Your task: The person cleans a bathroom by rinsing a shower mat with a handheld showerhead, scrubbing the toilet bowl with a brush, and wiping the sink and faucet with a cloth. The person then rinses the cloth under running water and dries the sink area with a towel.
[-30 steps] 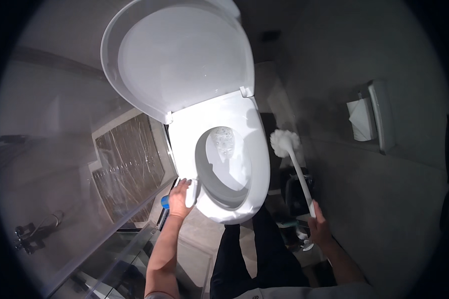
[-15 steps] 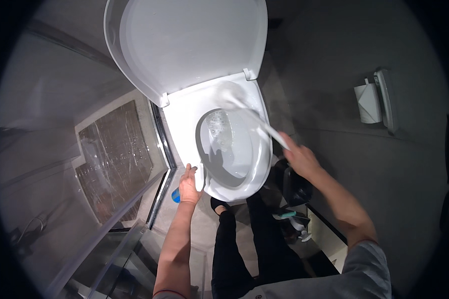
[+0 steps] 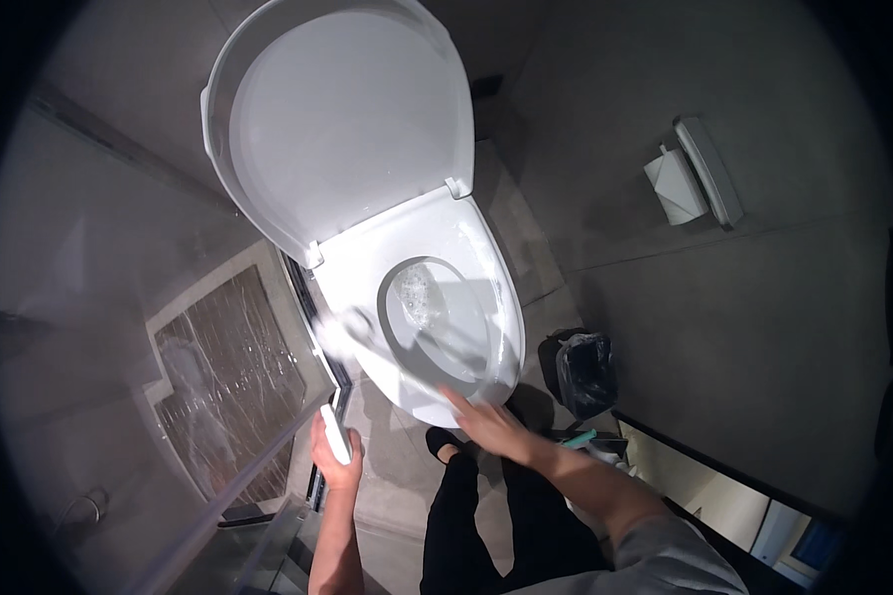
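Observation:
My right hand (image 3: 486,424) is closed around the handle of a white toilet brush. Motion smears the brush head (image 3: 345,332), which is out over the left edge of the white toilet (image 3: 504,288). The handle slants across the front left of the rim. Foamy water (image 3: 419,293) lies in the bowl, and wet streaks shine on the right of the rim. Left of the toilet, my left hand (image 3: 335,458) grips a narrow white object (image 3: 336,434) whose kind I cannot make out. The lid and seat (image 3: 352,109) are raised.
A glass shower partition (image 3: 238,476) and wet brown shower floor (image 3: 233,367) lie to the left. On the right stand a black lined bin (image 3: 583,372) and, below it, a green-handled item (image 3: 578,438). A toilet paper roll (image 3: 675,186) hangs on the right wall.
My right hand has swung the brush from above the back right of the toilet to its left side. My left hand with the white object has moved away from the rim, left and nearer.

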Tool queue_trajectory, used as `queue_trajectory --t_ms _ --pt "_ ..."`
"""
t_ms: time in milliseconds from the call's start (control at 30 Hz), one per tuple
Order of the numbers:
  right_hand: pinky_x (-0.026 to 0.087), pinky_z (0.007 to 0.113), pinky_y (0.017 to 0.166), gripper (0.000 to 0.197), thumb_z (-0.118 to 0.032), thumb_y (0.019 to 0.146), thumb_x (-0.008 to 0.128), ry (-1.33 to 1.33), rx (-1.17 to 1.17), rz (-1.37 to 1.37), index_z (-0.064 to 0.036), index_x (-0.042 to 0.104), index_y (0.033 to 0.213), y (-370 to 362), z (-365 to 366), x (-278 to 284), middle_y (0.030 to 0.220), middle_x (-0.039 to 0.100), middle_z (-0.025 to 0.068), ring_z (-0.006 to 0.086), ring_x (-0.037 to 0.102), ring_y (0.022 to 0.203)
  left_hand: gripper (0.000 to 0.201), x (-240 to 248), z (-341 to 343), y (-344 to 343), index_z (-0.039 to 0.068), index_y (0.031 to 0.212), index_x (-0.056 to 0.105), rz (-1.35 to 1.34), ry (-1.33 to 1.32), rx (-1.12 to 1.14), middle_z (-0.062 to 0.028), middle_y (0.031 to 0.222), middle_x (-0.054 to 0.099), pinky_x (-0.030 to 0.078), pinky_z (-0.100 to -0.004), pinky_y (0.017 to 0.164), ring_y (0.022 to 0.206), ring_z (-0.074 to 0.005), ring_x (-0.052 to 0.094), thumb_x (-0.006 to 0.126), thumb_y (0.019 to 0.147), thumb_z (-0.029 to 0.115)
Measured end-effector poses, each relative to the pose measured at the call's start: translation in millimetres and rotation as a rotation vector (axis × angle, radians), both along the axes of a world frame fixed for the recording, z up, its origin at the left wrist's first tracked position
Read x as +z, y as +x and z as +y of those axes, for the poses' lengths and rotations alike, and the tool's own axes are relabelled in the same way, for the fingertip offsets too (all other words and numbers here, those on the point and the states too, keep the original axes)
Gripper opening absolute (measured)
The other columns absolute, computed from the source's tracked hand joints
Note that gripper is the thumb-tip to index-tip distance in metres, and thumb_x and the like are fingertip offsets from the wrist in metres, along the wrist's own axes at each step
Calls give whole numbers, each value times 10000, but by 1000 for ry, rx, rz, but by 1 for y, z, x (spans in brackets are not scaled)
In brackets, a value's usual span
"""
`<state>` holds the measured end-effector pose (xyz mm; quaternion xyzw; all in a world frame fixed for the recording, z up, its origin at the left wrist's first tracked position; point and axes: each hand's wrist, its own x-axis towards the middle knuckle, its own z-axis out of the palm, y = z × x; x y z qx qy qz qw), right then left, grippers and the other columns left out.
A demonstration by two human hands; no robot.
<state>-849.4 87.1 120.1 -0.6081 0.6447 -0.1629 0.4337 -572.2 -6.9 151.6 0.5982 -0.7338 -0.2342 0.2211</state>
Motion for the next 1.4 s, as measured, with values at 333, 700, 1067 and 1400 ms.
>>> queue_trajectory --t_ms 333,700,1067,1400 --pt "500 553 699 588 -168 928 489 188 -397 348 -225 254 1464 -126 17 66 811 636 281 471 612 745 422 35 19 29 -20 1131 602 44 101 34 -194 975 628 501 -397 783 832 -341 630 644 723 78" --pt "395 350 349 277 -140 910 410 378 -620 -525 -39 497 1152 -32 -45 -48 542 479 83 193 486 378 422 38 37 1 -45 1134 580 184 249 89 -170 974 663 517 -348 793 855 -248 660 641 740 93" --pt "550 476 733 551 -96 906 415 799 520 382 40 267 1420 -68 -83 -1 993 645 262 372 677 861 382 6 87 -19 -43 1088 600 232 311 367 -206 972 656 534 -382 785 885 -334 676 659 739 102" --pt "483 520 891 466 -52 890 396 510 135 479 38 360 1346 -29 -187 -134 1060 621 319 451 624 976 396 -1 92 -36 -33 1084 596 297 291 470 -176 947 661 536 -381 765 850 -331 674 673 700 27"
